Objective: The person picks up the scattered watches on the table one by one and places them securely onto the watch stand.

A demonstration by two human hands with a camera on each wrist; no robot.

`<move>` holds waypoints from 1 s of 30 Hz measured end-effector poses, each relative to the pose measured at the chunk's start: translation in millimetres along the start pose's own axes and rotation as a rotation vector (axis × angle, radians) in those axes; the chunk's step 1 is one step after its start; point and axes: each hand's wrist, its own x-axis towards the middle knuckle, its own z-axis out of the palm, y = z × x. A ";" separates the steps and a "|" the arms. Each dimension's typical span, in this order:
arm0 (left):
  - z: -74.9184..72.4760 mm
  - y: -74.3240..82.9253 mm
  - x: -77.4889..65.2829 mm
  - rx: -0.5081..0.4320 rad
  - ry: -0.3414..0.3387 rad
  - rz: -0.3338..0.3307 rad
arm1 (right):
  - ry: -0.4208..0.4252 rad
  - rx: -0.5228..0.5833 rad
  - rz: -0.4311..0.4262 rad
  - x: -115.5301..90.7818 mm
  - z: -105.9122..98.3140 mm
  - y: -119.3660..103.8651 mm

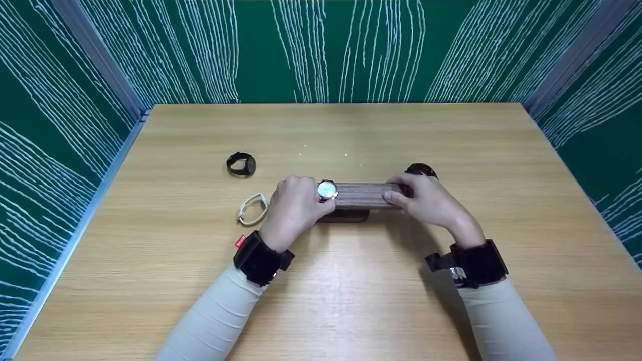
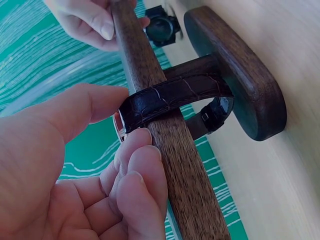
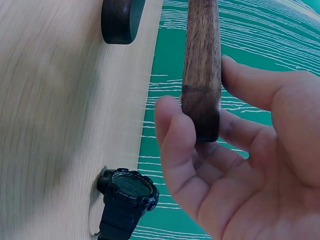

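A dark wooden watch stand (image 1: 363, 196) has a long crossbar above an oval base (image 2: 240, 75) on the table. Around the crossbar loops a wristwatch (image 1: 327, 189) with a pale dial and a dark leather strap (image 2: 177, 95); its buckle hangs on the base side of the bar. My left hand (image 1: 296, 206) pinches this watch by its case, thumb and fingertips on either side. At the bar's other end, my right hand (image 1: 426, 199) grips the wood between thumb and fingers. The left fingers partly hide the watch case in the left wrist view.
Just beyond my right hand lies a black sport watch (image 3: 127, 192). Left of the stand are a black round watch (image 1: 242, 164) and a cream-strapped watch (image 1: 252, 208). Tiny white specks dot the wooden table (image 1: 331, 301). Green patterned panels (image 1: 331, 55) enclose its back and sides.
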 end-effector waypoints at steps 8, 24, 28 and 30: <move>1.0 1.7 0.5 -0.003 0.005 0.016 | -0.002 0.001 0.005 0.2 0.8 0.4; 3.9 4.7 1.9 0.016 0.007 0.021 | 0.006 -0.005 -0.008 -1.4 -0.9 -0.6; 4.8 5.4 2.3 0.049 0.021 0.033 | 0.009 -0.004 -0.011 -1.4 -0.8 -1.1; 5.2 6.0 2.3 0.065 0.031 0.039 | 0.008 -0.005 -0.010 -1.4 -0.9 -1.3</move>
